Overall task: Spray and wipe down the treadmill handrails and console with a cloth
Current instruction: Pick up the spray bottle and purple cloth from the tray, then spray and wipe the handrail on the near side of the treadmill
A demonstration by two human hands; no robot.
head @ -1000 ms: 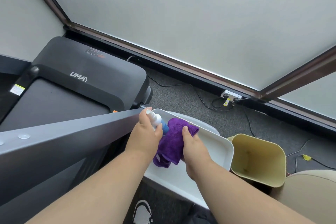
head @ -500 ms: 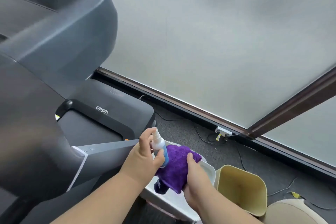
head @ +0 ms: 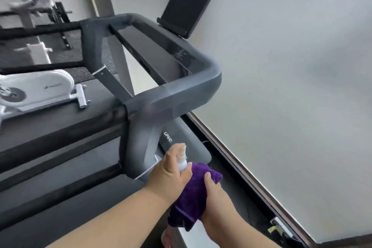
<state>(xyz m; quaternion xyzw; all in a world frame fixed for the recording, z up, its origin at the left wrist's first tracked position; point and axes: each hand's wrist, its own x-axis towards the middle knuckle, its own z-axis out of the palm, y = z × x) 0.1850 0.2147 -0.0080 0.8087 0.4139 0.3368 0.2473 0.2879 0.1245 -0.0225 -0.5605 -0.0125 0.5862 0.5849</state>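
Note:
My left hand grips a small white spray bottle, nozzle up, beside the lower end of the treadmill's near upright. My right hand holds a purple cloth bunched right next to the bottle. The dark grey handrail bends around above my hands. Inside its loop lies the long black console panel. A black tablet holder stands at the console's far end. The treadmill's motor cover shows just past my left hand.
A frosted window wall with a brown frame runs along the right. A white exercise machine sits on a black mat at left. A wall socket with cables lies low right. A white tray edge shows below the cloth.
My view has swung up and left, bringing the whole handrail and console into sight. Both hands have lifted from the white tray with the bottle and cloth still held.

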